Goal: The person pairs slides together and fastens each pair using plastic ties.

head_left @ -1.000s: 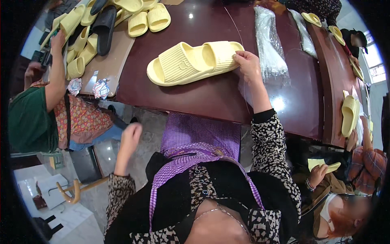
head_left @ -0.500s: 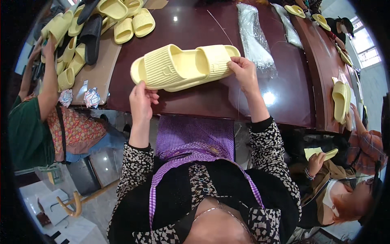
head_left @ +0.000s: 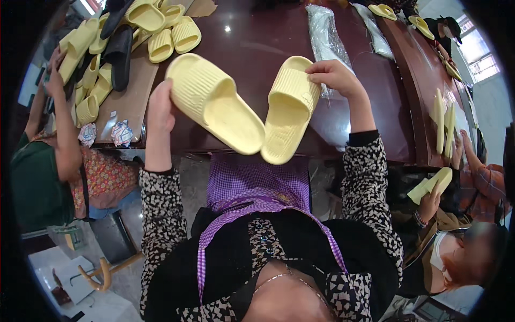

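I hold two pale yellow slide sandals above the dark red table (head_left: 241, 32). My left hand (head_left: 161, 110) grips the left slide sandal (head_left: 225, 118) at the side of its ribbed strap, near the toe. My right hand (head_left: 333, 76) pinches the right slide sandal (head_left: 288, 126) by the outer edge of its strap, thumb and fingers closed on it. Both sandals tilt with toes away from me and insoles facing up. Their heels come together in a V in front of me, at the table's near edge.
Yellow sandals (head_left: 186, 34) and black sandals (head_left: 119, 56) are heaped at the left, beside crumpled paper balls (head_left: 122, 133). Clear plastic packaging (head_left: 326, 37) lies at the back right. A person at left (head_left: 40, 177) and another at lower right (head_left: 429, 252) handle yellow sandals.
The two sandals were side by side, overlapping and level. Now my hands have moved apart and the sandals have swung so their heels point toward me.
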Available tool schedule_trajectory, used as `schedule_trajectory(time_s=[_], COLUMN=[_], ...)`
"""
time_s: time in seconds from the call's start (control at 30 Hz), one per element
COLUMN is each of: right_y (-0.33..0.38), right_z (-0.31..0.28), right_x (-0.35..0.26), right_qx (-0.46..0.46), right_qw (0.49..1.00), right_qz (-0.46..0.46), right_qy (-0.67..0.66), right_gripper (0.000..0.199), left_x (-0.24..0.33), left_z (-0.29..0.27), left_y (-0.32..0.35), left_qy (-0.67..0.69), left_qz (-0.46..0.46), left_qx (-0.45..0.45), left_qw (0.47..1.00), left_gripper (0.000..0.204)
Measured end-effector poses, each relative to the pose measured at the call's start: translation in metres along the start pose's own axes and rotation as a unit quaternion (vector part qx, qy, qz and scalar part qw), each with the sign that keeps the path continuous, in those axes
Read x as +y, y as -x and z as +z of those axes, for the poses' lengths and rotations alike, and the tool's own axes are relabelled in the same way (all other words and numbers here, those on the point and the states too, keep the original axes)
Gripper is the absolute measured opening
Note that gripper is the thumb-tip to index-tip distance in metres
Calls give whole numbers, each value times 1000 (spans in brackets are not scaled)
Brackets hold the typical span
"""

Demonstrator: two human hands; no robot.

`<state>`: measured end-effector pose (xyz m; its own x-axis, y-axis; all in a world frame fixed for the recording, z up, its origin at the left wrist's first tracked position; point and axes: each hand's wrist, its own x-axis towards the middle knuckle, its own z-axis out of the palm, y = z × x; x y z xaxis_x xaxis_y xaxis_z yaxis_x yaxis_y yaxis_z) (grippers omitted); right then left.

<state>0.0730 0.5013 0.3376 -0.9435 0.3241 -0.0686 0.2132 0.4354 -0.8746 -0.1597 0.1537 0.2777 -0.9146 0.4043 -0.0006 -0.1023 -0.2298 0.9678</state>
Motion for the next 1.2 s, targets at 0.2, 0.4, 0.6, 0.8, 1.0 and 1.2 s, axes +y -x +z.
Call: schedule_trajectory(time_s=[0.2,0.4,0.6,0.8,1.0,1.2], right_y=[-12,-19,0,35,46,67], right_z=[-1,15,13,47,61,59], right_x=[0,25,14,-58,-79,-46], right_qx=[-80,21,146,105,94,204], right_qw=[994,998,959,893,868,953], right_qz=[6,4,46,-11,-62,-102], right_qy=[72,53,-239,-438,-484,-198], right_gripper=[24,23,22,29,35,29], left_x=[-13,-58,-56,-2,-1,6], left_z=[67,100,126,184,186,180], left_y=[-20,-47,-22,85,105,130], left_qy=[-60,-101,-221,79,152,-125], left_qz=[-83,-82,199,-61,-238,71], left_qx=[-224,-250,-58,-281,-408,-349], left_qw=[969,959,953,955,868,926], left_gripper=[26,27,24,22,17,10])
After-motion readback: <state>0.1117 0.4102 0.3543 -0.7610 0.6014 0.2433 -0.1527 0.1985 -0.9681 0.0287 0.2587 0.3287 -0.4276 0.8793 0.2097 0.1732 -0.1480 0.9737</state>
